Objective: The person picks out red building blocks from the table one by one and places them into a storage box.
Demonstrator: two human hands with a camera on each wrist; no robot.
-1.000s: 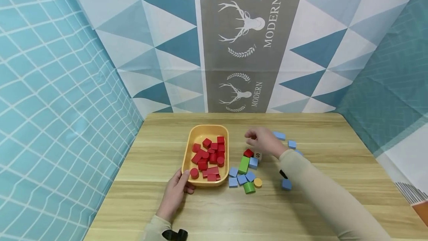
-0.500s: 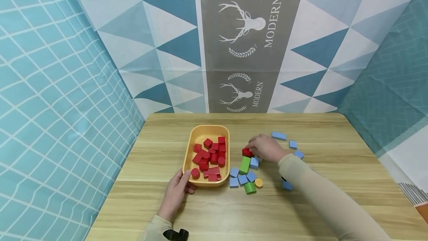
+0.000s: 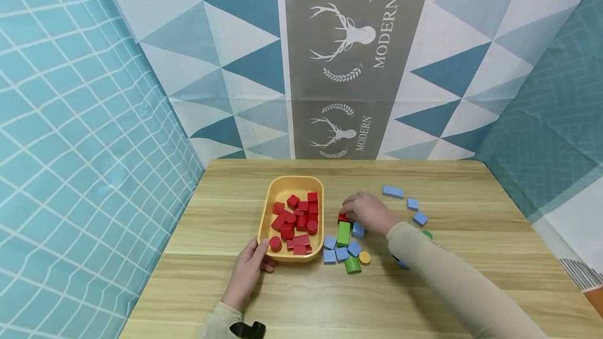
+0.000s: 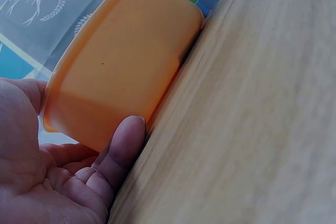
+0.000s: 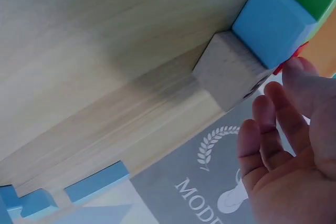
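An orange plastic bin full of red blocks stands on the table. At its near left corner my left hand grips it, thumb over the rim; the left wrist view shows other fingers against the outer wall. Right of the bin, my right hand pinches a red block, mostly covered by the fingers. Close by lie a green rectangular block and a blue cube. A pale cube with a dark mark touches that blue one in the right wrist view.
Several blue blocks, a green cylinder and a yellow disc lie near the bin's right side. Farther right are a blue bar, more blue blocks and a green piece. Patterned cloth hangs behind the table.
My right hand has come down to the red block and shifted it slightly left and nearer to me. The left hand and the bin have stayed put.
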